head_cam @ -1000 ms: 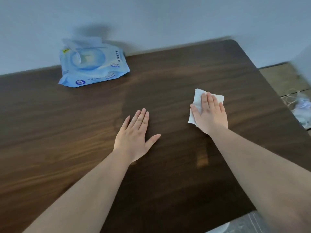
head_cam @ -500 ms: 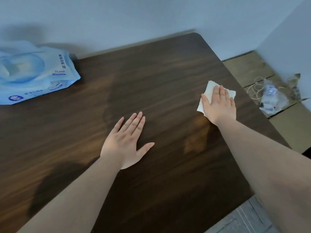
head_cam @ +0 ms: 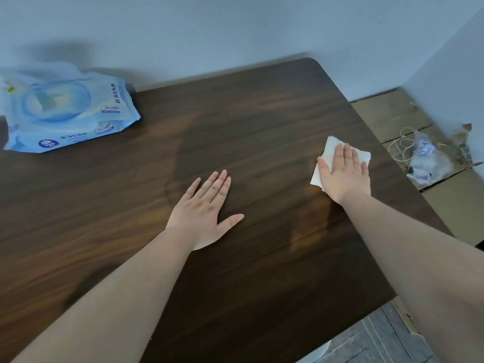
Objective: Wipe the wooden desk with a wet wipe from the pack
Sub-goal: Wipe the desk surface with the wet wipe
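Observation:
The dark wooden desk (head_cam: 248, 121) fills most of the view. My right hand (head_cam: 345, 176) lies flat on a white wet wipe (head_cam: 330, 149) and presses it against the desk near the right edge. Corners of the wipe stick out beyond my fingers and beside my thumb. My left hand (head_cam: 207, 210) rests palm down on the middle of the desk, fingers together, holding nothing. The blue wet wipe pack (head_cam: 62, 113) sits at the far left by the wall, its lid flap up. A faint damp patch shows between the pack and my left hand.
A pale wall runs behind the desk. Right of the desk, lower down, stand cardboard boxes (head_cam: 392, 119) with a clear plastic bag and a white cord (head_cam: 424, 158) on them. Grey floor (head_cam: 372, 344) shows past the desk's near right corner.
My right hand has slid the wipe to the right across the desk, toward the right edge. My left hand stays flat in the middle. The view has swung to the right.

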`<state>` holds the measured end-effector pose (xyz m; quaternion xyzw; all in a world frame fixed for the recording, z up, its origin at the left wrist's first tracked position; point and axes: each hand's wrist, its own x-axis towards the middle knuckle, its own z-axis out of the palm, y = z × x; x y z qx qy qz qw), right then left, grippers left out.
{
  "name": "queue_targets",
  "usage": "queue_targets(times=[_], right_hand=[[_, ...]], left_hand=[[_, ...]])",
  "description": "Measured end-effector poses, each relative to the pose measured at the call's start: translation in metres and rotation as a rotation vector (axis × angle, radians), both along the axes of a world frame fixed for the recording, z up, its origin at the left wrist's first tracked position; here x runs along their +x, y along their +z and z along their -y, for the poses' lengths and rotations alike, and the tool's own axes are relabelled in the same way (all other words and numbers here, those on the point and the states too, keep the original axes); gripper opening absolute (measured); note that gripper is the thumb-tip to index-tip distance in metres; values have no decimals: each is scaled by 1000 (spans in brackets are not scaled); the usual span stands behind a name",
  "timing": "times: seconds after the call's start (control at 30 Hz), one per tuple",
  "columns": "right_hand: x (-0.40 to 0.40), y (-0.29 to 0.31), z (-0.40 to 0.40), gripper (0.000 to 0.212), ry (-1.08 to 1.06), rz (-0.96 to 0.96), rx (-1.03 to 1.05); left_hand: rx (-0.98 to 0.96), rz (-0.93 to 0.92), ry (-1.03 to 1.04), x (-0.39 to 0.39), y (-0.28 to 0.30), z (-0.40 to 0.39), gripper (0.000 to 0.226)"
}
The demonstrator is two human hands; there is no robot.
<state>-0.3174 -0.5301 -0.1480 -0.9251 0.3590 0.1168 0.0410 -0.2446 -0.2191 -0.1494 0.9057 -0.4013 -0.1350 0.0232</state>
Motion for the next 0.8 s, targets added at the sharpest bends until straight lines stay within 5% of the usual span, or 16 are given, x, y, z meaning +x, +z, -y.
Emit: queue_targets(times=[0.23, 0.8], right_hand=[[15, 4, -78, 73, 332, -51, 0], [57, -3, -369, 73, 985, 22, 151]], left_hand=[[2, -65, 267, -8, 19, -51, 83], [124, -26, 866, -91, 16, -323, 101]])
